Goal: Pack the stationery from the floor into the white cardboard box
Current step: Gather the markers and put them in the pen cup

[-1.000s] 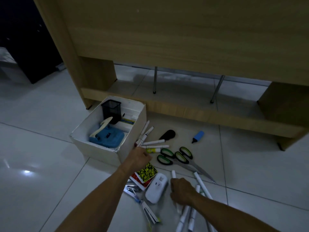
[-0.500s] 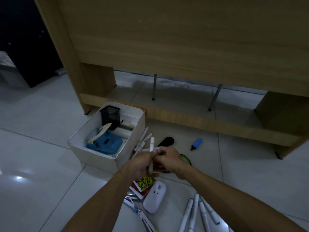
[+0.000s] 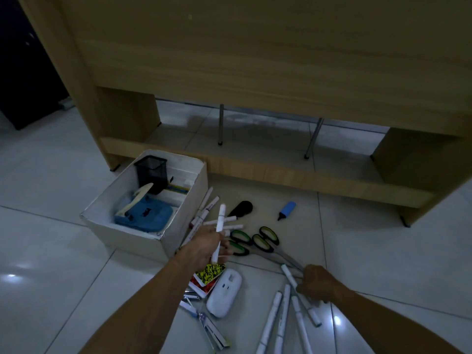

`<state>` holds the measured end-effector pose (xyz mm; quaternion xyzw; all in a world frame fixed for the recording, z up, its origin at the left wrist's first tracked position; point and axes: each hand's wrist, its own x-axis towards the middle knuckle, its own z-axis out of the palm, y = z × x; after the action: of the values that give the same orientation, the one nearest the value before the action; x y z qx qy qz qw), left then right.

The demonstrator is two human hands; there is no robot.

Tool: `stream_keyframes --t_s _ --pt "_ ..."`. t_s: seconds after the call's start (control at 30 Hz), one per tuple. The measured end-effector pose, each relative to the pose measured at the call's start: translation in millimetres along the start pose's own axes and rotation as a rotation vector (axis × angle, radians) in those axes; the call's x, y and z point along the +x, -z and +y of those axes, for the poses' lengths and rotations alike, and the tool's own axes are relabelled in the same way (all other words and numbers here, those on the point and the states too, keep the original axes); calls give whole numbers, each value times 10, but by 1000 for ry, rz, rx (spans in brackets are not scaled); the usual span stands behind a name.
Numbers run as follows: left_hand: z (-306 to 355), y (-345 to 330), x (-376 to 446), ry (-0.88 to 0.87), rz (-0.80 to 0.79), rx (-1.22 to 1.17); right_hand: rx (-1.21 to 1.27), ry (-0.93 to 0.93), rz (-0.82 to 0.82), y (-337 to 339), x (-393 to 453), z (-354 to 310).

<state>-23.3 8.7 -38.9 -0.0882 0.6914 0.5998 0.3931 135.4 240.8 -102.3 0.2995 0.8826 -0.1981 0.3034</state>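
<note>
The white cardboard box [image 3: 122, 233] stands on the floor at centre left, holding a black mesh pen cup [image 3: 150, 172] and a blue hole punch [image 3: 145, 217]. My left hand [image 3: 207, 247], just right of the box, grips a white marker [image 3: 220, 227] that points up and away. Lower right, my right hand [image 3: 318, 282] curls round another white marker [image 3: 290, 275] lying on the tiles. Several more white markers [image 3: 274, 318] lie below it. Two green-handled scissors [image 3: 255, 242] lie between my hands.
A white device [image 3: 224, 292], a yellow-black packet [image 3: 210, 272], clips and a stapler [image 3: 213, 333] lie under my left arm. A black object [image 3: 242, 208] and a blue highlighter [image 3: 287, 209] lie further back. The wooden desk [image 3: 255, 72] with its low crossbar closes off the far side.
My hands were together by the box with the marker between them. Now my left hand alone holds that marker, and my right hand has dropped back right onto the floor markers.
</note>
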Motion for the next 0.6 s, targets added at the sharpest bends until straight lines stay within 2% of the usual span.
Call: stream_keyframes --t_s 0.23,0.3,0.4,0.53,0.6 --pt "54 -23 20 -39 19 4 -94 86 148 -239 -9 -57" --pt "68 -12 30 -41 21 -5 -17 118 215 -282 -18 -41" --pt "54 -1 50 -42 29 16 107 237 234 -298 -56 9" --pt "60 -13 45 -39 19 34 -65 229 256 -296 -141 57" --pt "67 -18 43 -43 14 32 -155 187 184 -315 -171 84"
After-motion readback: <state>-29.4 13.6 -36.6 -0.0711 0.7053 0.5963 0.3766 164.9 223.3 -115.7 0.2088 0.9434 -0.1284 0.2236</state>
